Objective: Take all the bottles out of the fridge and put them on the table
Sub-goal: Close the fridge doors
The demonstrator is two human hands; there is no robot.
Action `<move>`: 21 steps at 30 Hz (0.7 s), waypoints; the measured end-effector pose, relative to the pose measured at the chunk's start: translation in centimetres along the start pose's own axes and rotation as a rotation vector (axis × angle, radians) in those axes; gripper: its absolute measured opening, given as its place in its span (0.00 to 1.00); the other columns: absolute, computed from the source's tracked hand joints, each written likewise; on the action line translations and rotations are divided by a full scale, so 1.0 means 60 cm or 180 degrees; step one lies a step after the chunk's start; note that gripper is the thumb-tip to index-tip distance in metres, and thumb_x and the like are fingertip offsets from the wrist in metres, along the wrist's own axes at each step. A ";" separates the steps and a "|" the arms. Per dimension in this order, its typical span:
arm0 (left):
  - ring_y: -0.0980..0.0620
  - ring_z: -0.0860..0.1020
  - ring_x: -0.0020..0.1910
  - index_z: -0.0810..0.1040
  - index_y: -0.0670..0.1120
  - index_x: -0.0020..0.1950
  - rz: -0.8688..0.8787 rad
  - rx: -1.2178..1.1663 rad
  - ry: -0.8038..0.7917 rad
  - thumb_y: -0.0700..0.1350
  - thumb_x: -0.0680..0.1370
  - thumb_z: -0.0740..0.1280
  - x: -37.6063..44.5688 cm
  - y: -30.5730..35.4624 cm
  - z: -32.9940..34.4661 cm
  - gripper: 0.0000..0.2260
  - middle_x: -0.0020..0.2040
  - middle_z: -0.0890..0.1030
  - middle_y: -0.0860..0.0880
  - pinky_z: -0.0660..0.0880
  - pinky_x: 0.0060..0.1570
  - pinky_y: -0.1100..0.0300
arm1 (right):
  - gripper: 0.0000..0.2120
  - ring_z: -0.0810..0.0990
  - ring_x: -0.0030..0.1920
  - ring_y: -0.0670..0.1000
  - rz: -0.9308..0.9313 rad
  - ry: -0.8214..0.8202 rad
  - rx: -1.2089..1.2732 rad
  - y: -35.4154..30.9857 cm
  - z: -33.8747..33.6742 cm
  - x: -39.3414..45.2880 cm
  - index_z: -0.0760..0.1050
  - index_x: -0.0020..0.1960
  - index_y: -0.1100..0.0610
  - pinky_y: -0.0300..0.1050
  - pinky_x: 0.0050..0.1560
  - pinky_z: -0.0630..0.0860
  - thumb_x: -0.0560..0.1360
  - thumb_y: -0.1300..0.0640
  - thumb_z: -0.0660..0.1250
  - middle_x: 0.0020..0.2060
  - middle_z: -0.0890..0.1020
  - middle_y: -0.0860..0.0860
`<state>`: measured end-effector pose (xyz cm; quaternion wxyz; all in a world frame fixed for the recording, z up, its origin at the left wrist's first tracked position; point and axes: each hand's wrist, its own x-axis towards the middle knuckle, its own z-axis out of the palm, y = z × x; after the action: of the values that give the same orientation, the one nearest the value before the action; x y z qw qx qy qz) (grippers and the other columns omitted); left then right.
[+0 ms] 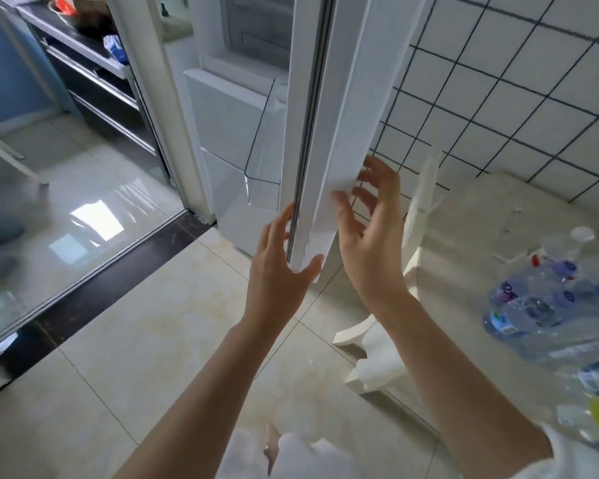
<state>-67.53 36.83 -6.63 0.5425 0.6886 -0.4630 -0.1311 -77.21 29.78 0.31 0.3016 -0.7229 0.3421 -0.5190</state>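
Observation:
The white fridge door stands edge-on in front of me, swung out from the fridge body. My left hand holds the door's lower edge, thumb wrapped around its bottom corner. My right hand is beside the door's outer face, fingers spread, fingertips touching or nearly touching it. Several clear plastic water bottles with blue caps and labels lie clustered on the beige table at the right. The fridge's inside is hidden by the door.
A white tiled wall rises behind the table. A white chair stands between fridge door and table. Glossy floor tiles spread below. A sliding-door track and kitchen counter lie to the left.

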 end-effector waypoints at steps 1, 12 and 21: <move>0.56 0.76 0.59 0.62 0.54 0.74 0.0000 0.0007 0.0095 0.46 0.70 0.76 0.004 -0.007 -0.006 0.36 0.67 0.71 0.56 0.79 0.54 0.52 | 0.23 0.78 0.58 0.52 -0.0028 -0.0019 0.0016 -0.003 0.016 -0.003 0.65 0.69 0.62 0.34 0.51 0.79 0.77 0.58 0.67 0.60 0.75 0.57; 0.55 0.77 0.61 0.64 0.51 0.74 -0.0157 -0.0177 0.0548 0.44 0.69 0.77 0.129 -0.152 -0.157 0.37 0.68 0.74 0.52 0.74 0.52 0.71 | 0.28 0.77 0.60 0.50 -0.0418 -0.0169 -0.0115 -0.051 0.253 0.021 0.67 0.70 0.56 0.43 0.46 0.82 0.72 0.56 0.72 0.61 0.74 0.56; 0.52 0.76 0.64 0.59 0.57 0.77 -0.0271 -0.0213 0.0348 0.43 0.74 0.72 0.292 -0.289 -0.302 0.35 0.68 0.75 0.53 0.77 0.59 0.49 | 0.29 0.76 0.59 0.51 -0.0415 -0.0190 -0.0270 -0.069 0.493 0.098 0.65 0.71 0.55 0.46 0.52 0.81 0.73 0.59 0.72 0.61 0.69 0.57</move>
<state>-37.18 34.21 -9.24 0.5837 0.6952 -0.3983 -0.1317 -46.84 29.82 -1.47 0.2463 -0.7710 0.3068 -0.5008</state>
